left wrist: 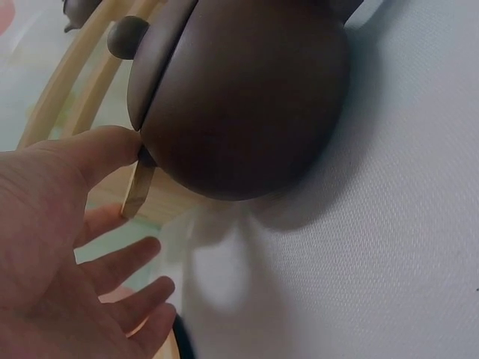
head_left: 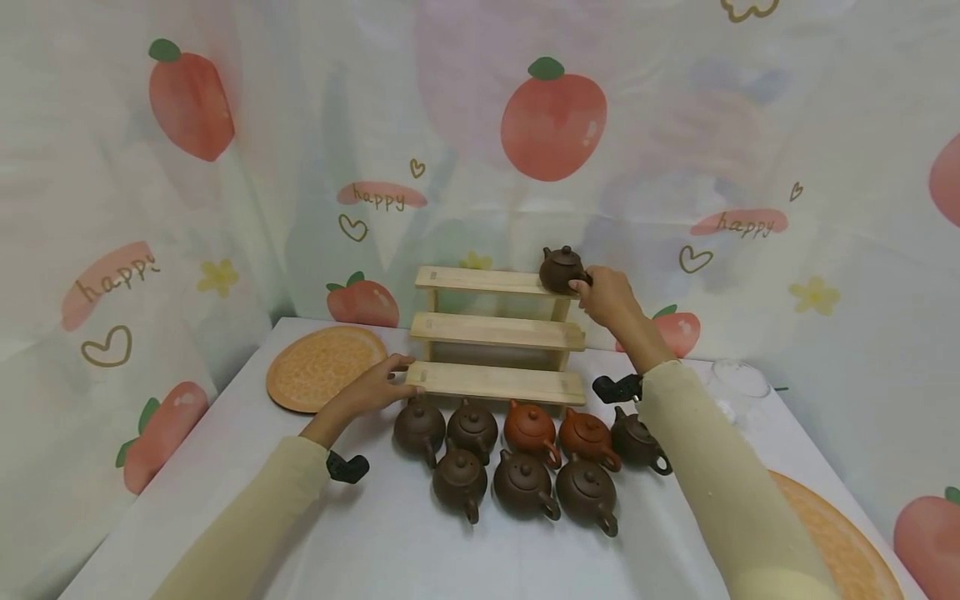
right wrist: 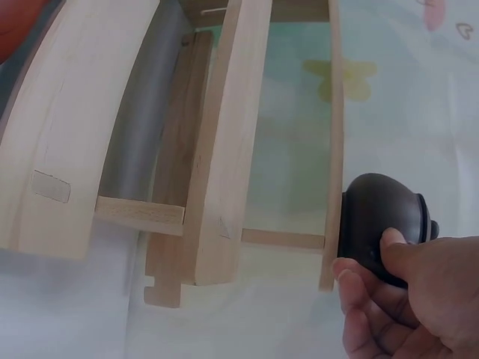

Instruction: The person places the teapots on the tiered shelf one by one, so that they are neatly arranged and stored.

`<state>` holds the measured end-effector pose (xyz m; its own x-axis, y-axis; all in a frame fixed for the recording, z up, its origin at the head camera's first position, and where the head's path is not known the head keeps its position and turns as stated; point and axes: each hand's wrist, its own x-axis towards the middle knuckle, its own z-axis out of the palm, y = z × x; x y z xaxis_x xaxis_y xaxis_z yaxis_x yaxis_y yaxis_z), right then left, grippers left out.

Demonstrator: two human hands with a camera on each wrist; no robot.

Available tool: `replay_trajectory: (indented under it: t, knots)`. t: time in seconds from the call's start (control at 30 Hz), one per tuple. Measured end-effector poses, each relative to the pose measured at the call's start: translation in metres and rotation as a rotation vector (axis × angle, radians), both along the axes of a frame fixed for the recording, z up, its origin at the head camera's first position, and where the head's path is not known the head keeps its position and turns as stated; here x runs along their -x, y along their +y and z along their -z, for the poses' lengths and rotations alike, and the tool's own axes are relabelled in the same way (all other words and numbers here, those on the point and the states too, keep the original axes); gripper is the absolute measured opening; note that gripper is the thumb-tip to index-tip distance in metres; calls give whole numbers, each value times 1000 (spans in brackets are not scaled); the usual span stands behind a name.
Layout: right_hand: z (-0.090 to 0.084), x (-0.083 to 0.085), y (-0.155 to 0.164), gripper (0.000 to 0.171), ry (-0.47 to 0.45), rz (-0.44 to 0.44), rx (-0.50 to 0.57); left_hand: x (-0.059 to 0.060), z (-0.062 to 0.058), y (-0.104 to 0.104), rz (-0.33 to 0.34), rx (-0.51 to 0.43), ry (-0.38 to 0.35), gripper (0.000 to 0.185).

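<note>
The right hand (head_left: pixel 609 296) holds a dark brown teapot (head_left: pixel 562 268) with curled fingers. The teapot sits on the right end of the top step of the wooden rack (head_left: pixel 498 333). The rack stands near the back edge of the table (head_left: pixel 225 467). The left hand (head_left: pixel 378 385) has its fingers spread flat and touches the left end of the bottom step. Eight more teapots (head_left: pixel 525 458) stand in two rows just in front of the rack. An orange plate (head_left: pixel 318 368) lies near the table's back left corner.
</note>
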<state>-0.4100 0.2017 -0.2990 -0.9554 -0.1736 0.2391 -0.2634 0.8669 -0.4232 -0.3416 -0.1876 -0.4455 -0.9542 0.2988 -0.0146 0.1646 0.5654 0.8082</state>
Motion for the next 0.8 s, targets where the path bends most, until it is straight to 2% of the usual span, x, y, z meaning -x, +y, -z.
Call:
replay_trajectory:
  t: [0.23, 0.4, 0.63, 0.8]
  knots:
    - [2, -3, 3, 35, -14, -4, 0, -1, 1, 1, 10, 3, 9, 67]
    - [2, -7, 12, 41, -46, -8, -8, -3, 0, 1, -2, 10, -15, 68]
    - [9, -18, 41, 41, -78, 18, -55, -4, -3, 1, -16, 15, -27, 69]
    - [15, -34, 70, 46, -114, 7, -76, -2, -2, 2, -19, 26, -21, 70]
